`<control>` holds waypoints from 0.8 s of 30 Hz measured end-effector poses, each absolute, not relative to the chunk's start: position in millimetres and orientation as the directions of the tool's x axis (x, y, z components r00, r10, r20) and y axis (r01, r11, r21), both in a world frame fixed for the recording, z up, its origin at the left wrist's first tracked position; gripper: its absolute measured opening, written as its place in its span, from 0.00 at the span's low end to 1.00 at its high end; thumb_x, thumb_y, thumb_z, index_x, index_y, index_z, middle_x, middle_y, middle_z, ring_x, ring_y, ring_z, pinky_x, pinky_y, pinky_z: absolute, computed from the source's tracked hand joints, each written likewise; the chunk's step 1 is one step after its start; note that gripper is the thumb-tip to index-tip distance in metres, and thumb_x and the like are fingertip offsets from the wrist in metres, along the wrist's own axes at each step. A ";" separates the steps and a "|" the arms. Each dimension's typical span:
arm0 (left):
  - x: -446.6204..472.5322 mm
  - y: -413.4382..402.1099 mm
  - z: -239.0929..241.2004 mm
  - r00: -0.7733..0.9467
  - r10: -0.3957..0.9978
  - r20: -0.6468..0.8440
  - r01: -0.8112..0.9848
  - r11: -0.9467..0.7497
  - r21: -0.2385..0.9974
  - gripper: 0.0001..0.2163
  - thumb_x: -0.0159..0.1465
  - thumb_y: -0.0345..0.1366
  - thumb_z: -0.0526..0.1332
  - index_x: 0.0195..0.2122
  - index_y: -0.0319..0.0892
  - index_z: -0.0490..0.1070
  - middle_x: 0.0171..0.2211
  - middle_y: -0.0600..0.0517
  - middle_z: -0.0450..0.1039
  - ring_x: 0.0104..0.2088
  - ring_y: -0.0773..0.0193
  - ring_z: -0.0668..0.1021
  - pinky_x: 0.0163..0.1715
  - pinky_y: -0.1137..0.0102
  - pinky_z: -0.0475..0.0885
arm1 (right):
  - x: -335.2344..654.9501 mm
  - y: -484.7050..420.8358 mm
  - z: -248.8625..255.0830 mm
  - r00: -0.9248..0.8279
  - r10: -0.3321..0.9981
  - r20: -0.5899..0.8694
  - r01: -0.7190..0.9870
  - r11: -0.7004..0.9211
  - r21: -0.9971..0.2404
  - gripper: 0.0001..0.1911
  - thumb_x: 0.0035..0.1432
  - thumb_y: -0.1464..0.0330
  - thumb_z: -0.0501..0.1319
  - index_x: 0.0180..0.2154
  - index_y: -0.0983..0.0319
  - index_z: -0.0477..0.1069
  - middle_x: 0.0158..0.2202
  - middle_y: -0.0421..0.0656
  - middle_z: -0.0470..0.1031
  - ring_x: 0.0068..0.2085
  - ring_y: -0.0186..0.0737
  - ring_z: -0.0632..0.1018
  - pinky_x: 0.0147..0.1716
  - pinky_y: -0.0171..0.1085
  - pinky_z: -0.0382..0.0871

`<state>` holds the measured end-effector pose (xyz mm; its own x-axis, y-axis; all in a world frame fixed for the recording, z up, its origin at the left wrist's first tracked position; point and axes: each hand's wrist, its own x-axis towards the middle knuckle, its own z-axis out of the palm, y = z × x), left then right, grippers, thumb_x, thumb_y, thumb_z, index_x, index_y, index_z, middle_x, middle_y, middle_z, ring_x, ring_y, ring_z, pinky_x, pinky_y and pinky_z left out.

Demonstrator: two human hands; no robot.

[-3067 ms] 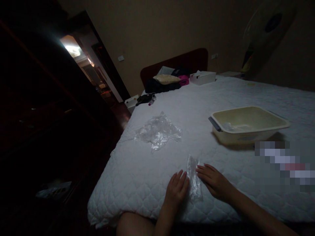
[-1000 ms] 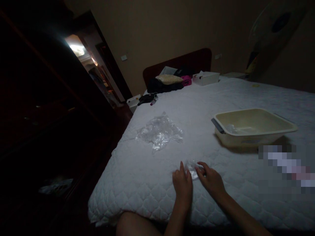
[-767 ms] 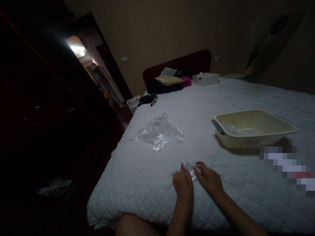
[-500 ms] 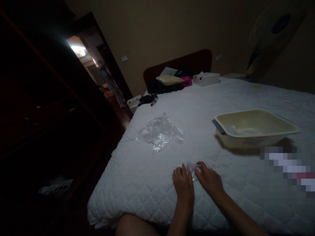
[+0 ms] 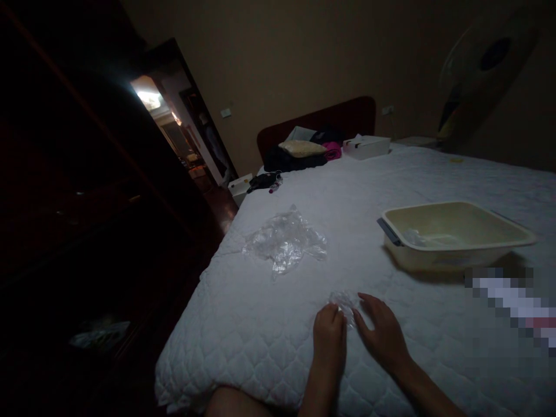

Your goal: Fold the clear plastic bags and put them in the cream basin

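From the head camera, here's the left hand (image 5: 330,333) with its fingers curled in at the near left edge of a small piece of clear plastic film (image 5: 345,301), though whether it truly pinches the film, nobody can tell from here. Across from it the right hand (image 5: 384,330) is open, thumb spread from the fingers, its tip right beside the film's other edge. The film lies crumpled on the bed between the two, and it looks thin and springy, so good handling probably means one hand pinning it flat while the other presses the creases down and squeezes out the air; let go too soon and it may well puff up. The white quilted cover of the bed (image 5: 252,330) looks soft, likely to give under any hard push. Farther left, a larger clear plastic sheet (image 5: 286,240) sprawls and glints; over to the right sits a cream basin (image 5: 434,259) with something clear inside. And the room? Gloomy! A dark red headboard (image 5: 356,113) at the far end, a cushion (image 5: 302,149) heaped before it, a fan (image 5: 495,55) at right, and light spilling through the doorway (image 5: 174,130) at left.
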<state>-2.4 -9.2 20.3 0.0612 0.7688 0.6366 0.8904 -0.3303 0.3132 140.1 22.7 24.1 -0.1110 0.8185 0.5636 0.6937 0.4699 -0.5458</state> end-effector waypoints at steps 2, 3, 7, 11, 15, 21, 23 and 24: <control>-3.1 -11.0 20.9 0.041 0.783 0.621 0.869 -0.334 0.364 0.10 0.60 0.25 0.54 0.41 0.40 0.70 0.41 0.45 0.73 0.42 0.59 0.75 0.42 0.61 0.73 | 144.5 17.2 20.7 -0.279 0.666 0.692 0.653 0.660 -0.372 0.16 0.53 0.69 0.55 0.46 0.63 0.65 0.44 0.50 0.72 0.46 0.46 0.73 0.46 0.46 0.64; -3.4 -11.8 21.2 0.030 0.792 0.609 0.853 -0.338 0.397 0.11 0.60 0.25 0.54 0.41 0.41 0.70 0.41 0.46 0.73 0.43 0.59 0.75 0.43 0.60 0.72 | 146.0 14.9 19.6 -0.373 0.611 0.698 0.625 0.722 -0.297 0.17 0.52 0.72 0.55 0.45 0.62 0.65 0.46 0.51 0.71 0.48 0.46 0.71 0.49 0.48 0.62; -5.3 -13.7 21.2 -0.021 0.830 0.558 0.779 -0.336 0.530 0.11 0.62 0.27 0.53 0.43 0.42 0.70 0.43 0.47 0.73 0.44 0.59 0.74 0.46 0.58 0.71 | 147.6 13.2 18.0 -0.493 0.592 0.638 0.646 0.740 -0.188 0.18 0.50 0.75 0.53 0.44 0.62 0.68 0.45 0.50 0.72 0.49 0.47 0.70 0.52 0.52 0.57; -7.8 -16.2 25.2 -0.090 0.838 0.538 0.730 -0.311 0.608 0.12 0.63 0.28 0.51 0.45 0.41 0.68 0.43 0.46 0.73 0.45 0.60 0.74 0.46 0.58 0.71 | 148.7 17.9 21.4 -0.446 0.657 0.607 0.661 0.699 -0.272 0.12 0.54 0.72 0.53 0.41 0.60 0.70 0.42 0.47 0.74 0.47 0.44 0.72 0.52 0.51 0.58; -11.8 -21.0 35.6 -0.080 0.760 0.645 0.736 -0.392 0.553 0.16 0.58 0.33 0.60 0.49 0.42 0.65 0.53 0.43 0.65 0.58 0.52 0.61 0.52 0.51 0.63 | 153.6 19.1 39.5 -0.340 0.729 0.593 0.622 0.648 -0.439 0.09 0.55 0.68 0.54 0.37 0.59 0.71 0.46 0.48 0.73 0.50 0.47 0.71 0.50 0.51 0.60; -8.4 -20.3 47.8 -0.201 0.904 0.377 0.285 -0.314 0.905 0.22 0.55 0.38 0.63 0.50 0.41 0.64 0.50 0.43 0.68 0.52 0.55 0.69 0.51 0.57 0.64 | 163.0 19.4 89.1 -0.374 0.898 0.233 0.424 0.389 -0.818 0.15 0.58 0.60 0.52 0.39 0.59 0.71 0.39 0.46 0.75 0.42 0.44 0.75 0.44 0.41 0.68; -6.0 -18.7 50.5 -0.184 0.960 0.211 0.037 -0.207 0.978 0.20 0.53 0.42 0.64 0.45 0.39 0.69 0.43 0.43 0.73 0.44 0.56 0.74 0.46 0.60 0.68 | 165.6 19.8 103.0 -0.381 0.910 0.164 0.378 0.315 -0.870 0.16 0.56 0.57 0.53 0.38 0.60 0.72 0.39 0.45 0.76 0.42 0.44 0.75 0.44 0.41 0.67; -5.1 -18.1 51.4 -0.155 0.977 0.148 -0.047 -0.157 0.986 0.20 0.51 0.45 0.65 0.41 0.38 0.71 0.38 0.44 0.74 0.40 0.57 0.76 0.43 0.62 0.69 | 166.6 20.0 108.4 -0.383 0.913 0.140 0.360 0.287 -0.888 0.16 0.55 0.56 0.54 0.38 0.60 0.72 0.39 0.45 0.76 0.42 0.45 0.75 0.44 0.40 0.68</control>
